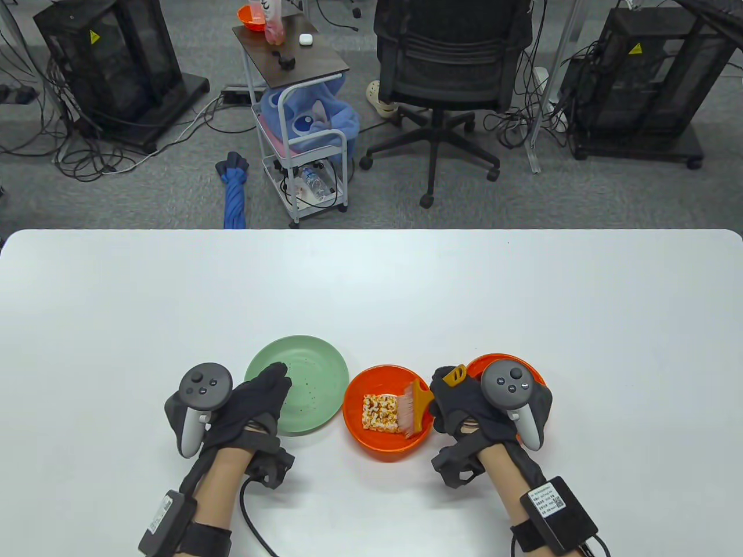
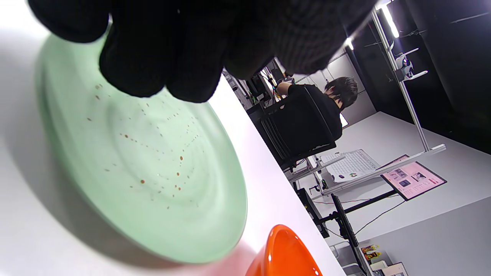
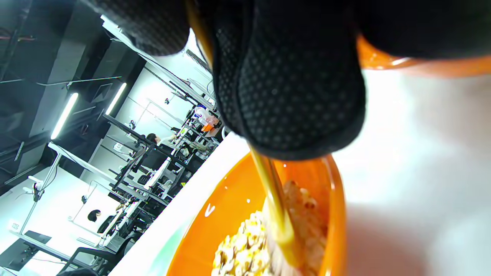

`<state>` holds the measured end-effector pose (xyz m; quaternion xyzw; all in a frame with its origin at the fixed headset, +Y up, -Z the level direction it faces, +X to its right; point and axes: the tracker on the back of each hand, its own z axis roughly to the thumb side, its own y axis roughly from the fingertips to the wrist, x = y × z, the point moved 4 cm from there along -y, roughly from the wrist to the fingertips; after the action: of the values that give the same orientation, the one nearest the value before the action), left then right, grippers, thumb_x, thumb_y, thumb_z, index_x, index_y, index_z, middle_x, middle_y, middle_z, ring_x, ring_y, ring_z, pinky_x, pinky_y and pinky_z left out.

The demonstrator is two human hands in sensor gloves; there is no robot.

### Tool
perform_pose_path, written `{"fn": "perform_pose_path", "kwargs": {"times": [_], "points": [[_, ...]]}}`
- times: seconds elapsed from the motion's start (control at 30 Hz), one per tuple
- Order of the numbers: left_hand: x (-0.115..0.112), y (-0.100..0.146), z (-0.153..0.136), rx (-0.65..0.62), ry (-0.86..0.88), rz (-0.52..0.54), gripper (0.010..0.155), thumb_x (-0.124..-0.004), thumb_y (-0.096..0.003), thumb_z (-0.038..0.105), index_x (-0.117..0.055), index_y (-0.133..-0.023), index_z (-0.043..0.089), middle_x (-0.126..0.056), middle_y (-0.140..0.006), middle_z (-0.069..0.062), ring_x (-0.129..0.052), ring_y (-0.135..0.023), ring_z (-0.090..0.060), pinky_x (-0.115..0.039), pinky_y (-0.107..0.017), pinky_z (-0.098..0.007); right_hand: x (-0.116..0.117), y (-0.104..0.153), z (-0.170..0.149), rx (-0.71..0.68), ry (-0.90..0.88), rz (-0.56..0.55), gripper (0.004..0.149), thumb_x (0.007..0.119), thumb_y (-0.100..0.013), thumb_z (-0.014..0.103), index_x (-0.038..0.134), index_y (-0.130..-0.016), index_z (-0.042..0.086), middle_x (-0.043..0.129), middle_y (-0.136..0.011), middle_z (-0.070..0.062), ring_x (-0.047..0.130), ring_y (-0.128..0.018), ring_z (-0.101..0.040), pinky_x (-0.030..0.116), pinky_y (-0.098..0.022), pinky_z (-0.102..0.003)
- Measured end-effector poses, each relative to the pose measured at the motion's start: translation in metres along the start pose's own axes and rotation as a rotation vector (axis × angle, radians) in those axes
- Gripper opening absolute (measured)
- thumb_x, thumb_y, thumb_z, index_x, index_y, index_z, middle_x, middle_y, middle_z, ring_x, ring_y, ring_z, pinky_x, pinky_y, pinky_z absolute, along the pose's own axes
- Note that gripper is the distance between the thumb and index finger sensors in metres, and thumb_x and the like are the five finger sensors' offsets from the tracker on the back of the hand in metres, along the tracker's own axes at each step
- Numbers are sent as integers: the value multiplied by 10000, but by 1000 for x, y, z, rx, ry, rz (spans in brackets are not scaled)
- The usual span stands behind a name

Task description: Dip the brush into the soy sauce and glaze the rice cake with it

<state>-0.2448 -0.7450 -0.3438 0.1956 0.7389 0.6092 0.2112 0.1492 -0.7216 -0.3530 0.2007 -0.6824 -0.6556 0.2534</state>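
A square rice cake (image 1: 380,413) lies in an orange bowl (image 1: 360,426) at the table's front middle. My right hand (image 1: 458,400) grips a yellow-handled brush (image 1: 419,399) whose pale bristles (image 1: 406,415) rest on the cake's right edge. In the right wrist view the brush (image 3: 274,207) runs down onto the cake (image 3: 245,245) inside the bowl (image 3: 207,226). A second orange bowl (image 1: 508,362) sits behind my right hand, mostly hidden. My left hand (image 1: 258,397) rests flat on the near left rim of a green plate (image 1: 307,383), fingers (image 2: 153,65) stretched over it.
The green plate (image 2: 153,168) carries small brown specks. The orange bowl's rim (image 2: 284,253) shows just right of it. The white table (image 1: 371,290) stretches wide behind the dishes. Beyond its far edge stand an office chair (image 1: 447,75) and a small cart (image 1: 302,116).
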Motion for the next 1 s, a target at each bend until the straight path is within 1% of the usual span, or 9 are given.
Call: {"fn": "perform_pose_path", "kwargs": {"times": [0.1,0.2,0.37,0.47,0.57,0.63,0.8,0.87,1.0], "points": [[0,0,0,-1,1,1,570,-712,-510,478,-684,-1020,225,-855,-904,-130,-894,-758,-428,-723,-548,-575,-2,2,2,14,-66,12,509,686,-529,343,684,-860,-44,1001,-591,-164,1054,-270,-205,890,-169,-394],[2,0,3,-13,8,1,570,-712,-510,479,-684,-1020,227,-854,-904,-129,-895,-758,-426,-723,-548,-575,-8,4,8,-16,-49,-9,508,688,-529,345,687,-858,-42,1002,-586,-166,1055,-265,-204,892,-170,-394],[13,11,33,-110,51,31,578,-708,-512,487,-674,-1027,226,-846,-914,-131,-889,-765,-428,-721,-550,-574,-22,10,38,-115,-62,-37,506,697,-530,354,701,-849,-39,1011,-558,-156,1049,-226,-181,887,-138,-374],[12,17,58,-176,76,6,582,-706,-513,495,-673,-1029,227,-846,-915,-133,-890,-764,-428,-724,-547,-573,-25,15,69,-228,87,-85,503,697,-528,365,718,-839,-30,1020,-528,-138,1035,-181,-159,871,-98,-353],[7,22,82,-233,112,-24,623,-699,-513,522,-617,-1057,229,-817,-943,-137,-894,-761,-422,-734,-538,-564,-17,19,97,-310,225,-108,498,692,-527,377,733,-828,-18,1025,-503,-121,1025,-162,-148,864,-79,-348],[2,26,102,-276,176,-50,680,-697,-509,547,-578,-1064,172,-800,-946,-161,-933,-684,-398,-775,-468,-523,-8,24,118,-385,364,-154,494,686,-525,387,747,-816,-8,1030,-472,-107,1015,-121,-137,860,-67,-345],[-23,35,144,-289,237,-248,684,-692,-502,586,-667,-1019,139,-876,-865,-165,-986,-575,-375,-814,-382,-489,25,39,158,-538,754,-255,488,671,-520,413,768,-798,24,1033,-421,-56,992,-78,-107,858,-58,-339],[-27,38,150,-246,207,-259,697,-710,-491,603,-721,-979,105,-919,-802,-174,-1011,-515,-364,-829,-340,-479,34,43,163,-568,822,-273,486,667,-518,422,774,-791,35,1028,-397,-31,981,-60,-96,858,-56,-339],[-27,41,155,-248,81,-195,688,-738,-466,618,-819,-900,91,-995,-681,-161,-1053,-398,-319,-858,-254,-443,50,46,165,-600,890,-277,483,671,-514,420,783,-780,33,1025,-370,-26,970,-39,-100,854,-53,-348]]}}
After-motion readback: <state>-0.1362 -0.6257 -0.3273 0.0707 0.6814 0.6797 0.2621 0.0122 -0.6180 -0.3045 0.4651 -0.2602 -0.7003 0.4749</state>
